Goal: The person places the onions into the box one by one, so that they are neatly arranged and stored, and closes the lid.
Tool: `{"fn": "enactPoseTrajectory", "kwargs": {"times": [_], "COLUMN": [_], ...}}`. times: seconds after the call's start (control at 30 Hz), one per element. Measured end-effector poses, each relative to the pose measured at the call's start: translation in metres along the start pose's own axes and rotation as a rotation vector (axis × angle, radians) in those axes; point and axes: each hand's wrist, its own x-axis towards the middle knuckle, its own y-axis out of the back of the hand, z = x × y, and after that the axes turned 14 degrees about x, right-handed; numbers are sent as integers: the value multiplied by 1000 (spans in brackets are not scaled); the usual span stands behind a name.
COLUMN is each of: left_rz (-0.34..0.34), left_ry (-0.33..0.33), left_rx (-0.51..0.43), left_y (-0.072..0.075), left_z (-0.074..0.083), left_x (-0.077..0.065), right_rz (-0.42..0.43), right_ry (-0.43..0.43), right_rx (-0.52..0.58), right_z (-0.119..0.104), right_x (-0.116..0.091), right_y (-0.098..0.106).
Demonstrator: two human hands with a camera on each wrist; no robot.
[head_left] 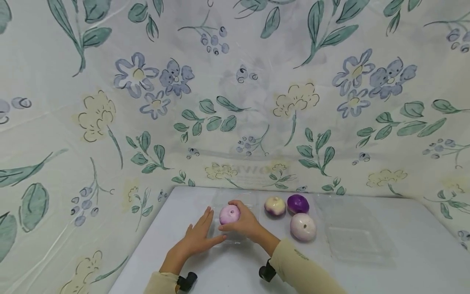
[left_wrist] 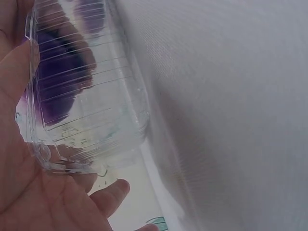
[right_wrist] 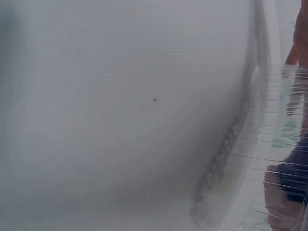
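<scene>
My right hand (head_left: 247, 223) holds a peeled pinkish-purple onion (head_left: 229, 214) between thumb and fingers, over a transparent plastic clamshell box (head_left: 235, 241). My left hand (head_left: 196, 237) rests at the box's left side with its fingers extended and the thumb toward the near edge. In the left wrist view, the left palm (left_wrist: 29, 192) lies against the rim of the ribbed box (left_wrist: 106, 115), and a dark purple onion (left_wrist: 57, 82) shows through the wall. The right wrist view catches only the box's ribbed side (right_wrist: 245, 173) and part of a hand through it.
Right of the box sit a cream onion (head_left: 275, 206), a deep purple onion (head_left: 298, 203) and a pale pink onion (head_left: 303, 227). Another transparent box (head_left: 354, 237) lies farther right on the white table (head_left: 268, 269). A flower-printed sheet (head_left: 235, 102) hangs behind the table.
</scene>
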Motion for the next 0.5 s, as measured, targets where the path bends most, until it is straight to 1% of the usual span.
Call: {"fn": "enactPoseTrajectory", "kwargs": {"times": [0.13, 0.3, 0.5], "left_rz": [-3, -4, 2], "left_ry": [2, 0, -5], "left_rx": [-9, -12, -16], "left_y": [2, 5, 5], "left_z": [2, 3, 4], "left_x": [-1, -4, -3], "right_rz": [-41, -81, -120], "right_ry": [-32, -29, -34], "right_rx": [-31, -47, -59], "right_z": [4, 5, 6], "right_x": [2, 5, 10], "right_y": [-3, -6, -8]}}
